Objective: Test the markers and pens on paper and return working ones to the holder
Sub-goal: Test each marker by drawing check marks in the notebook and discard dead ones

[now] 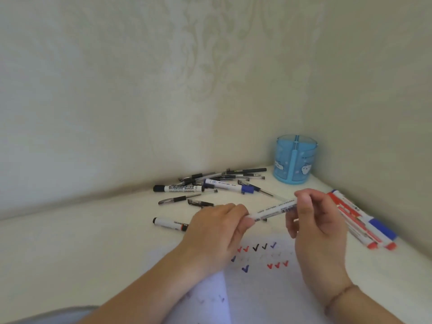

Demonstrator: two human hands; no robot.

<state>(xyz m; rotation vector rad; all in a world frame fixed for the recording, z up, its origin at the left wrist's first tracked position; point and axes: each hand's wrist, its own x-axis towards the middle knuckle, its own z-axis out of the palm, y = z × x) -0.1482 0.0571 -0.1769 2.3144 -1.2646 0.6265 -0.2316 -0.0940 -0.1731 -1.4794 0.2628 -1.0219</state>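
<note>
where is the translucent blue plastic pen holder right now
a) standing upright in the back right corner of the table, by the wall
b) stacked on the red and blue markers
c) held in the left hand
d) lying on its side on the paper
a: the translucent blue plastic pen holder stands upright in the far right corner against the wall, apart from both hands, which hold a clear-barrelled pen over the white paper.

A home desk corner is suggested. Pale patterned wallpaper is seen behind a blue pen holder, which is set on a white tabletop. Left of the holder, loose pens are scattered; a ticked sheet of paper is laid in front of it.
</note>
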